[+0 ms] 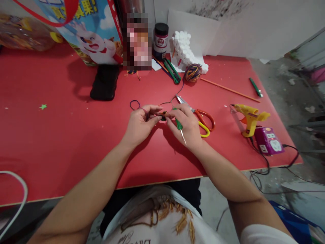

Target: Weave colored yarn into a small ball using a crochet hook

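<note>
My left hand (pixel 141 123) pinches one side of a small dark and orange yarn piece (pixel 164 116) above the red table. The fingertips of my right hand (pixel 186 123) close on its other side. A green-handled tool (pixel 179 124) with a thin metal tip is tucked in my right hand, its tip pointing down toward the wrist. From the yarn piece a strand runs up toward a multicoloured yarn ball (pixel 193 73). A loop of dark yarn (pixel 134 104) lies beside my left hand. Scissors (pixel 205 118) with orange handles rest just beyond my right hand, near a yellow handle loop.
A black phone (pixel 104 82) and a printed bag (pixel 93 37) are at the back left. A green cutter (pixel 172 71), a dark-lidded jar (pixel 160 40) and a white bumpy object (pixel 184 49) stand behind. On the right are a yellow glue gun (pixel 251 118) and a purple box (pixel 269 140) with cables.
</note>
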Available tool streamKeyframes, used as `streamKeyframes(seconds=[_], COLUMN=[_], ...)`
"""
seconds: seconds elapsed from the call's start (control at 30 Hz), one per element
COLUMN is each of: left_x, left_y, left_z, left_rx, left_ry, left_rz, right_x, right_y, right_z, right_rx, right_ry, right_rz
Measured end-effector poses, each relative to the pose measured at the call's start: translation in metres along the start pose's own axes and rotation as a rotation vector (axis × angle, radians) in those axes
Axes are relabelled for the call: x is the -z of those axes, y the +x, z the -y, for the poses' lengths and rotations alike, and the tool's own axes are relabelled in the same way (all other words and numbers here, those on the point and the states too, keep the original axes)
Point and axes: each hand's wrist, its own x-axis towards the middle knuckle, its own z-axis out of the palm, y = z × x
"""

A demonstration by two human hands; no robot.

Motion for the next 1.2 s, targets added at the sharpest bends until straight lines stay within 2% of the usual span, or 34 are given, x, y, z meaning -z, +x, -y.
streamKeyframes(seconds=[0.13, 0.23, 0.3, 0.43, 0.5, 0.57, 0.73, 0.9, 1.03, 1.2], left_x=[0.003, 0.005, 0.008, 0.013, 0.013, 0.011, 0.003, 0.006, 0.007, 0.004], left_y=[0.003, 0.002, 0.003, 0.006, 0.007, 0.006, 0.003, 0.007, 0.01, 0.005], left_z=[0.0, 0.001, 0.003, 0.006, 0.005, 0.004, 0.003, 0.005, 0.004, 0.0], left_rx=[-0.009, -0.038, -0.102, -0.252, -0.305, -0.311, -0.204, 0.018, 0.059, 0.092], left_ry=[0.097, 0.142, 0.239, 0.495, 0.478, 0.367, 0.038, -0.188, -0.174, -0.05], left_rz=[-0.021, 0.008, 0.017, -0.041, -0.06, -0.055, -0.029, -0.024, -0.021, 0.087], right_x=[-0.002, -0.002, -0.002, -0.002, -0.002, -0.001, -0.002, -0.004, -0.003, -0.002], right_y=[0.002, 0.003, 0.003, 0.002, 0.0, -0.001, -0.002, -0.002, -0.001, 0.001], right_z=[-0.005, -0.008, -0.011, -0.013, -0.011, -0.008, -0.004, -0.005, -0.004, -0.005], right_rx=[-0.075, -0.118, -0.132, -0.106, -0.083, -0.065, -0.072, -0.085, -0.097, -0.152], right_ry=[0.088, 0.117, 0.095, 0.047, 0.001, -0.045, -0.046, 0.039, 0.107, 0.173], right_rz=[-0.034, -0.044, -0.027, 0.016, 0.048, 0.092, 0.159, 0.11, 0.085, 0.083])
